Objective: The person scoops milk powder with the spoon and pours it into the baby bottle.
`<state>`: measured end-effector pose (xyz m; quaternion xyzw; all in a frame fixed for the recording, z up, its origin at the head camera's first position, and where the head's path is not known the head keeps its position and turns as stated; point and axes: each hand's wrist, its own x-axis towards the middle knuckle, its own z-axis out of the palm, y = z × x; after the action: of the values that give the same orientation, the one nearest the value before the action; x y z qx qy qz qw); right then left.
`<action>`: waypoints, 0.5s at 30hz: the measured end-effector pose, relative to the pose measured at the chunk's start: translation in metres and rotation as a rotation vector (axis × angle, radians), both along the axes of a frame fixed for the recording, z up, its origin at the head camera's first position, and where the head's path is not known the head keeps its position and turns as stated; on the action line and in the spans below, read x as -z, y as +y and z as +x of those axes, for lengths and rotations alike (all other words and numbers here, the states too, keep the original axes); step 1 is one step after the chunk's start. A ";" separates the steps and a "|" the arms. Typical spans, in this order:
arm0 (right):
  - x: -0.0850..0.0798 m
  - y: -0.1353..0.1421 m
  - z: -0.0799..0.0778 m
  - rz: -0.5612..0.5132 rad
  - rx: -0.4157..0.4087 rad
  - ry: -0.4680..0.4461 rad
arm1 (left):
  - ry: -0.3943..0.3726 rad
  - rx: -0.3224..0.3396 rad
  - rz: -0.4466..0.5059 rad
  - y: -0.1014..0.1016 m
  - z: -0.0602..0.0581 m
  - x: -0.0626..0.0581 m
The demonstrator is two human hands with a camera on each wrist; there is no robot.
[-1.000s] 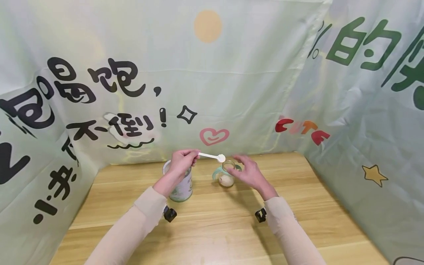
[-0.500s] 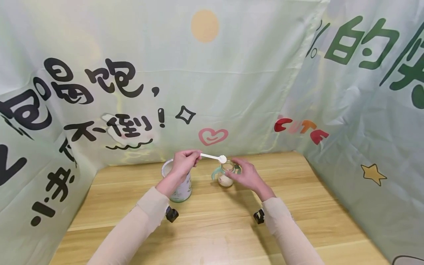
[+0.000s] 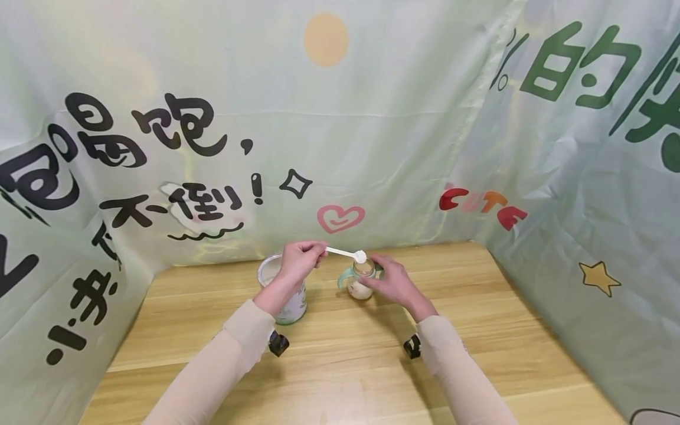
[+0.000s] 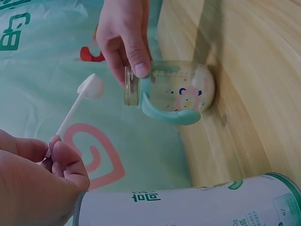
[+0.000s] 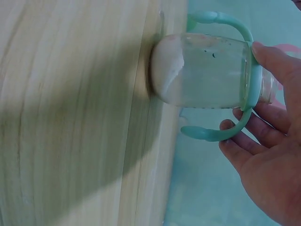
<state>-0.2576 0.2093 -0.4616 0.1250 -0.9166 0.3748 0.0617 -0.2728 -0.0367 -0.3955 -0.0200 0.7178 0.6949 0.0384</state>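
My left hand (image 3: 300, 263) pinches the end of a white scoop's handle (image 4: 70, 115). White powder heaps in the bowl of the scoop (image 3: 360, 257), which is just above the baby bottle's open mouth in the head view. The clear baby bottle (image 5: 211, 70) stands upright on the table, with a mint-green collar and two handles. White powder (image 5: 165, 68) lies in its bottom. My right hand (image 3: 394, 282) grips the bottle around its collar, thumb on the near side. Below my left hand stands an open milk powder can (image 3: 294, 308), partly hidden by the wrist.
The wooden table (image 3: 345, 366) ends at a printed fabric backdrop (image 3: 393, 153), which also rises at both sides. Black wrist cameras (image 3: 278, 343) hang beneath the sleeves. The can stands left of the bottle with a gap of bare table between them.
My right hand has come in from beside the bottle and taken hold of its collar. The left hand has carried the scoop slightly right, over the bottle's mouth.
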 end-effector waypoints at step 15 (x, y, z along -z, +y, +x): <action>0.001 0.000 -0.002 0.001 -0.005 0.008 | 0.069 0.032 -0.116 0.006 0.001 0.005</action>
<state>-0.2595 0.2097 -0.4629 0.1288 -0.9161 0.3741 0.0643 -0.2717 -0.0305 -0.4004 0.0133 0.7579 0.6518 0.0237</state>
